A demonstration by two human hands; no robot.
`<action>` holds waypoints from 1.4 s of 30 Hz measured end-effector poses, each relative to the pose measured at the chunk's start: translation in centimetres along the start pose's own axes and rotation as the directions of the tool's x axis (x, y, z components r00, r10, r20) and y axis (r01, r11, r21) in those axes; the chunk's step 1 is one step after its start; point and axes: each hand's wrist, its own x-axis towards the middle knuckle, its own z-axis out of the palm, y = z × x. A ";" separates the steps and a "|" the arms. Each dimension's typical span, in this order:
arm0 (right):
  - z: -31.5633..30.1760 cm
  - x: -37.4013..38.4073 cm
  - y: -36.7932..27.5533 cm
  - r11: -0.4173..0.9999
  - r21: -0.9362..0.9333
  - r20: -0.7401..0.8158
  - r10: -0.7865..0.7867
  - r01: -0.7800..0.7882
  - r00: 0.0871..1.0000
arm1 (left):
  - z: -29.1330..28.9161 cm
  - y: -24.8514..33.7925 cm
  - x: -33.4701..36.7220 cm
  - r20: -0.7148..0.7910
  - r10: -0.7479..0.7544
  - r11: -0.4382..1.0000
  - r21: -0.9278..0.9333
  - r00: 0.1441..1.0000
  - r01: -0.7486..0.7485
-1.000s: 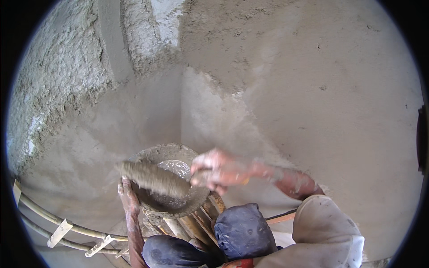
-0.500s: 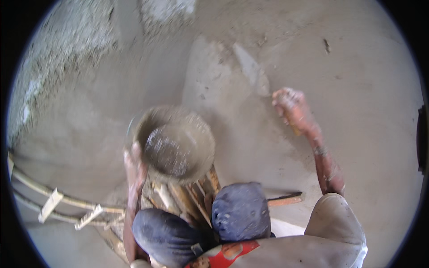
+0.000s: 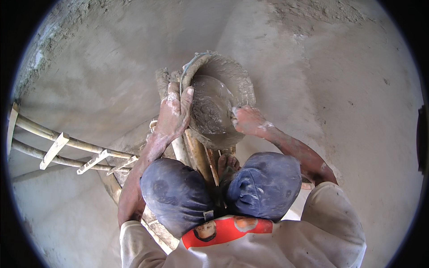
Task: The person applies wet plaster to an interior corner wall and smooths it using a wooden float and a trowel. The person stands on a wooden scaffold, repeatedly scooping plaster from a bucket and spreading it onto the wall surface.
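A round, mortar-caked bucket (image 3: 243,73) tilts over the wooden poles in front of my knees, with wet grey mortar (image 3: 210,105) inside. My left hand (image 3: 174,111) grips its left rim, thumb along the edge and fingers around the outside. At the right side of the bucket, my right hand (image 3: 250,120) is closed in a fist over the mortar. It holds the trowel, whose blade is hidden in the bucket and behind the fingers. Both hands and forearms are smeared with mortar.
Wooden poles (image 3: 196,154) run beneath the bucket, by a bare foot (image 3: 229,163). To the left is a pole ladder (image 3: 80,143) with nailed wooden rungs. Smooth plaster (image 3: 277,80) covers the wall ahead, rougher toward the upper left (image 3: 49,44).
My right hand has come away from the wall with the trowel, moving left into the bucket. The left hand and bucket have shifted up and right in view.
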 end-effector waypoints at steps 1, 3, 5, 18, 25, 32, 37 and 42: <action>-0.1 -0.3 -0.2 1.000 0.004 0.007 -0.009 0.009 1.000 | -0.3 0.0 -0.1 0.016 -0.059 0.998 0.011 0.998 0.059; -1.0 -1.3 -0.5 0.938 0.341 0.124 0.025 -0.067 0.992 | -0.8 -0.6 -0.6 0.009 -0.143 0.990 0.015 0.990 0.143; -1.7 -2.6 0.0 0.904 0.422 0.083 0.041 -0.072 0.996 | -0.7 -2.2 -0.4 -0.045 -0.112 0.993 0.022 0.993 0.113; -17.9 -4.8 -5.4 0.846 0.388 -0.219 -0.301 0.366 0.928 | -3.6 -10.9 -1.2 -0.228 -0.220 0.969 0.064 0.948 0.240; -28.3 -2.4 5.6 0.251 0.926 -0.237 -0.191 0.280 0.953 | -3.8 -10.4 -1.5 -0.193 -0.195 0.981 -0.026 0.962 0.194; -23.9 -13.8 7.1 0.613 0.781 -0.559 0.606 0.115 0.566 | -4.1 -2.8 0.0 -0.147 -0.174 0.984 -0.053 0.974 0.168; -6.7 -12.3 7.7 0.912 0.332 -0.470 0.380 -0.240 0.797 | 1.7 -2.3 1.3 0.001 0.022 0.995 -0.100 1.000 -0.022; -3.1 -5.0 3.0 0.947 -0.260 -0.322 0.098 -0.188 0.942 | -0.5 -1.2 -0.2 0.061 -0.030 0.999 -0.015 0.998 0.031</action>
